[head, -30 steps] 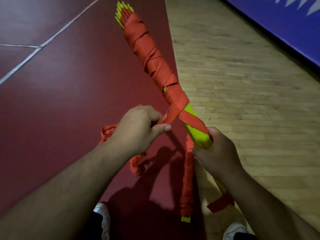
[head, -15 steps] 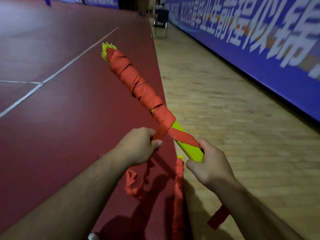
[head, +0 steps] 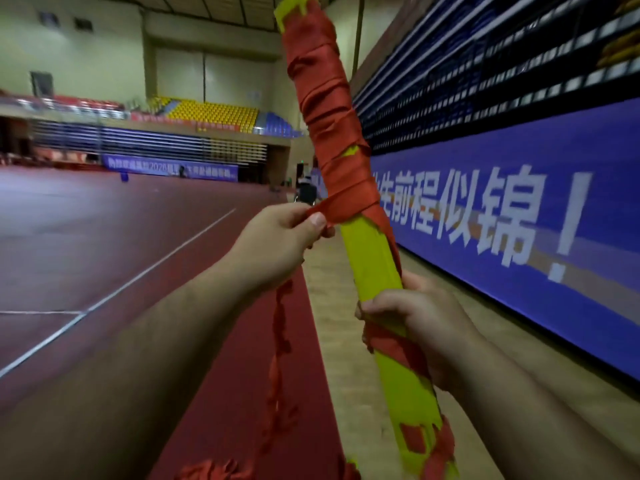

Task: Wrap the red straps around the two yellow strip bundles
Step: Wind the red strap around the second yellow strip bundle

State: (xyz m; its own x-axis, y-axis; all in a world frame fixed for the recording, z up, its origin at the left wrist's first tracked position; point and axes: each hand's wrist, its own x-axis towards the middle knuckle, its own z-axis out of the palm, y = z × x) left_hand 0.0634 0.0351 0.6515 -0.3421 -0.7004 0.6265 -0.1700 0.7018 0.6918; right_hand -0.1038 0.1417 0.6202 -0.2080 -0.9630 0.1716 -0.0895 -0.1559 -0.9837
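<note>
I see the left hand (head: 277, 244) pinching the red fabric strap (head: 329, 109). The right hand (head: 426, 327) grips the long yellow strip bundle (head: 375, 261).

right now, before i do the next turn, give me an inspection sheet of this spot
surface: dark red court floor with white lines; wooden strip beside it
job's things: yellow bundle held up, tilted; red strap wound round its upper part, middle bare; strap tail hangs toward the floor
clutter: nothing seen
grippers: left hand pinches the red strap beside the bundle; right hand holds the bundle lower down, fingers curled round it
cables: nothing seen
surroundings: blue banner with white writing on the right; yellow seats far back
</note>
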